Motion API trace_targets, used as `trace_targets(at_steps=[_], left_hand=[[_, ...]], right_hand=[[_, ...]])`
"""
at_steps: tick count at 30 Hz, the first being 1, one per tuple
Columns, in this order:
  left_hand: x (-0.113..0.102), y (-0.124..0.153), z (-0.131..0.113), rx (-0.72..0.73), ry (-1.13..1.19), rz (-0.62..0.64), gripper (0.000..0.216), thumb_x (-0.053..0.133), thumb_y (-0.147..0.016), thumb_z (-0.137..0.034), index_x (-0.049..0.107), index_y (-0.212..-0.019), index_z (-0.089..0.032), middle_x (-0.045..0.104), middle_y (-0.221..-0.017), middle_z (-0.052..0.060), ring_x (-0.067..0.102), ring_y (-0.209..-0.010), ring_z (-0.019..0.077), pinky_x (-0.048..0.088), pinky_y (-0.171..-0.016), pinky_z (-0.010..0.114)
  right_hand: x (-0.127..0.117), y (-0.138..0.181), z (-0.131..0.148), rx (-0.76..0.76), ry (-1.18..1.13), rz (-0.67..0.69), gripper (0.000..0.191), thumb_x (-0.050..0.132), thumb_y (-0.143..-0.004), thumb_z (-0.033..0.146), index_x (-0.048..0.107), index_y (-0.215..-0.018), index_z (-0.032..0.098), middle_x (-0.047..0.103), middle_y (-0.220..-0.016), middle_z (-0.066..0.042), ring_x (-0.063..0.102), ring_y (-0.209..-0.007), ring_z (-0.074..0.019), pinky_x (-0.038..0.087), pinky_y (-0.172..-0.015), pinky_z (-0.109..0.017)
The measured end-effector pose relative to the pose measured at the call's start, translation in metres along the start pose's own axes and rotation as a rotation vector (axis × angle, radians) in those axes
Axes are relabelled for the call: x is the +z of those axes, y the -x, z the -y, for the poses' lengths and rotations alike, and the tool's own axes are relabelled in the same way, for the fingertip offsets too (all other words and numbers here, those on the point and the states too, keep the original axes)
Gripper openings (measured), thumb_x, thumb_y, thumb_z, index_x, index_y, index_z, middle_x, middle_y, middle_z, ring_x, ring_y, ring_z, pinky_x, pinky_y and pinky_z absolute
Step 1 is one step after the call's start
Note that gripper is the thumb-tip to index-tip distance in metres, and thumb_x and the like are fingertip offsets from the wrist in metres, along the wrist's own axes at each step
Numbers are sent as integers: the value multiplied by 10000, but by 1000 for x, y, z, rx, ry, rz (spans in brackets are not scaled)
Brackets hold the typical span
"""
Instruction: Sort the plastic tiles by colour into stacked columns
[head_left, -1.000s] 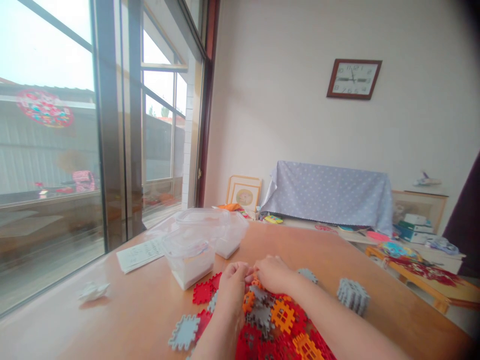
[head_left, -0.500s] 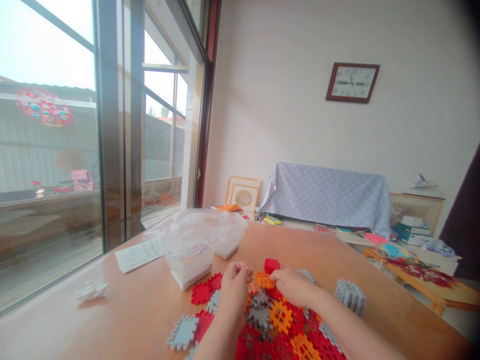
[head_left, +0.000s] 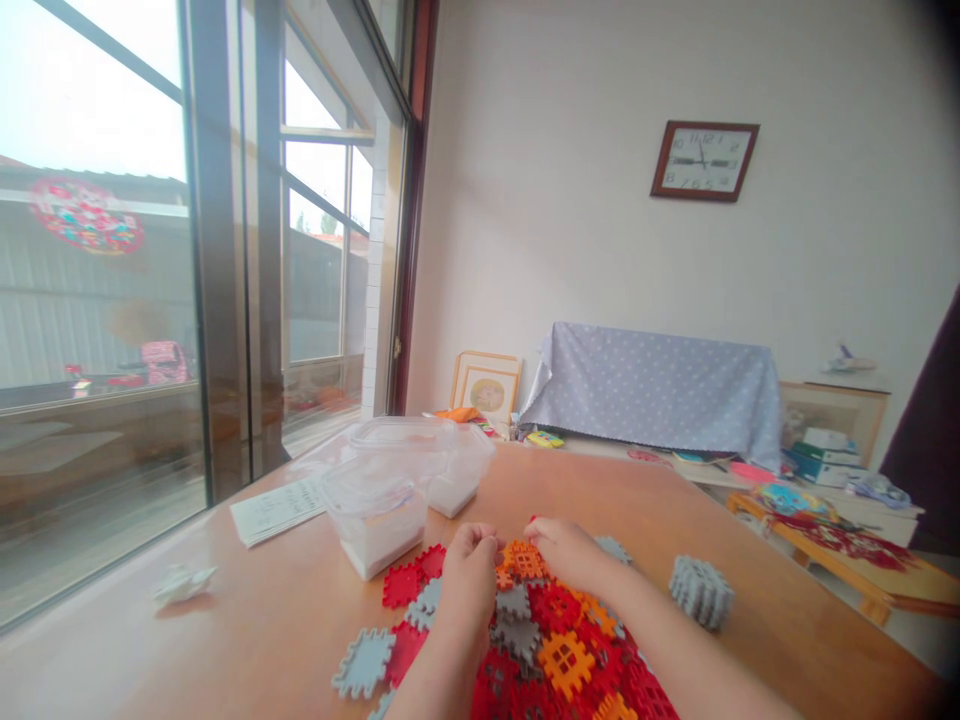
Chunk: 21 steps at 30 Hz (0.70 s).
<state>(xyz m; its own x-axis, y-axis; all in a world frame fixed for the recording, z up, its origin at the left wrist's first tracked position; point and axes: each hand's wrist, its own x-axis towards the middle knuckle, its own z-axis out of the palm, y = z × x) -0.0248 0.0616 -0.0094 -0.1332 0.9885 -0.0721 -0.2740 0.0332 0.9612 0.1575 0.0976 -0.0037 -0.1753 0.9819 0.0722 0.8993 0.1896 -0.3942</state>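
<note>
Toothed plastic building tiles in red, orange and grey lie in a loose heap in front of me. My left hand (head_left: 474,560) is closed at the left side of the heap, fingertips curled together; what they hold, if anything, is hidden. An orange tile (head_left: 527,560) lies between my hands. Beyond it, my right hand (head_left: 562,552) pinches at a red tile, mostly covered by the fingers. Nearer to me are another orange tile (head_left: 566,663) with a windowed middle and a red tile (head_left: 555,606). At the heap's left edge lies a grey tile (head_left: 365,662).
A stack of grey tiles (head_left: 701,591) stands right of my right forearm. Clear plastic boxes (head_left: 379,520) are at the back left, beside a printed sheet (head_left: 276,508). A crumpled white scrap (head_left: 184,585) lies on the wooden table (head_left: 255,640) near the window.
My right hand has moved slightly up and left, over the red tile that showed beyond it. Orange and red tiles under it have shifted. My left hand has hardly moved.
</note>
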Motion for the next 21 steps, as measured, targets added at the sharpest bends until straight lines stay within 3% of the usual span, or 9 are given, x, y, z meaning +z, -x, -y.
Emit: trace_targets(at_steps=[6,12,18,21], left_hand=[[-1,-1,2,14,-22,26,157,648,-715,-284,609,-840,-198,662,-767,29,612,-711,173,382,-613,248],[-1,-3,3,13,-25,39,176,676,-698,-300,589,-815,-201,596,-682,-7,541,-623,141,355,-569,238],[-1,-12,13,33,-43,8,160,669,-687,-295,600,-793,-197,591,-684,-4,520,-616,132,341,-562,231],[-1,-15,18,45,-64,18,168,654,-703,-316,605,-809,-196,594,-691,-6,520,-620,132,344,-566,233]], right_hand=[[3,-8,20,-35,106,92,433,599,-808,207,693,-1222,291,740,-1222,-61,672,-1116,-250,459,-898,-291],[4,-18,33,-60,221,192,498,702,-674,149,718,-1145,310,765,-1142,-54,702,-1060,-292,496,-839,-326],[1,-23,31,-55,262,143,549,733,-646,172,696,-1192,221,668,-1264,-145,678,-1064,-303,480,-826,-325],[-4,-21,27,-48,236,106,430,709,-657,168,717,-1085,209,697,-1132,-105,678,-942,-243,441,-727,-278]])
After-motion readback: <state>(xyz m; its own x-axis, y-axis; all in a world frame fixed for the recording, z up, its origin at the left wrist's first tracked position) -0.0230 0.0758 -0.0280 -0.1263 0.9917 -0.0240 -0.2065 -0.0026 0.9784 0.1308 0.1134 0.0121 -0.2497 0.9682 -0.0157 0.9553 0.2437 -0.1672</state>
